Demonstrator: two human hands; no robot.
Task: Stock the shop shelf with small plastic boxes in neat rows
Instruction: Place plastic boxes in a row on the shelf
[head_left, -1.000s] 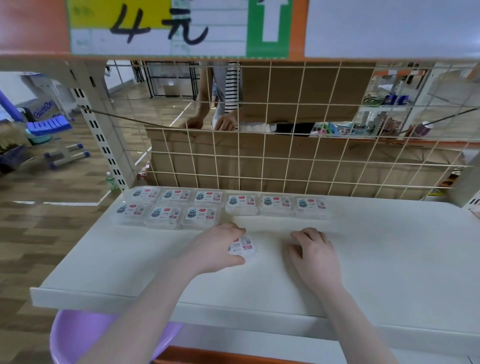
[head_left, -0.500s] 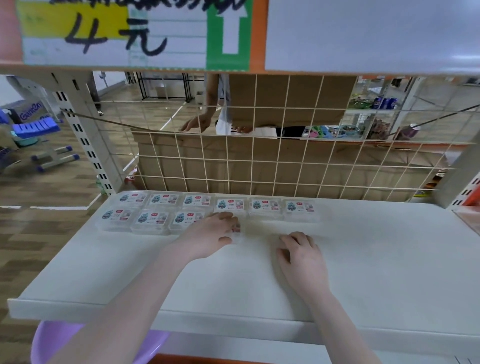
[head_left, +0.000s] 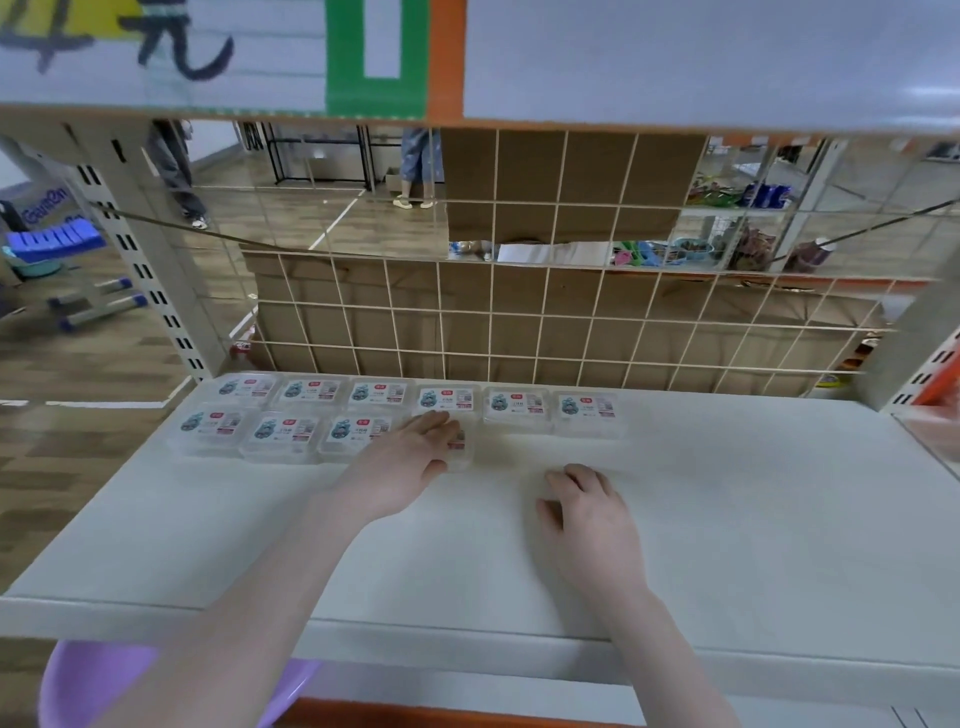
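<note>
On the white shelf (head_left: 727, 519), the left hand (head_left: 405, 462) lies flat, fingers straight, over a box (head_left: 460, 447) at the right end of the near row, hiding most of it. The right hand (head_left: 587, 509) rests nearby, fingers loosely curled, holding nothing. Six boxes (head_left: 514, 408) line the far row; their labels are blurred.

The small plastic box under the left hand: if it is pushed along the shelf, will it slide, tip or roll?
The box looks flat and low like its neighbours, so it probably slides rather than tips or rolls. The shelf looks smooth, so little drag is likely. The left hand lies flat over it, which suggests it is light.
</note>
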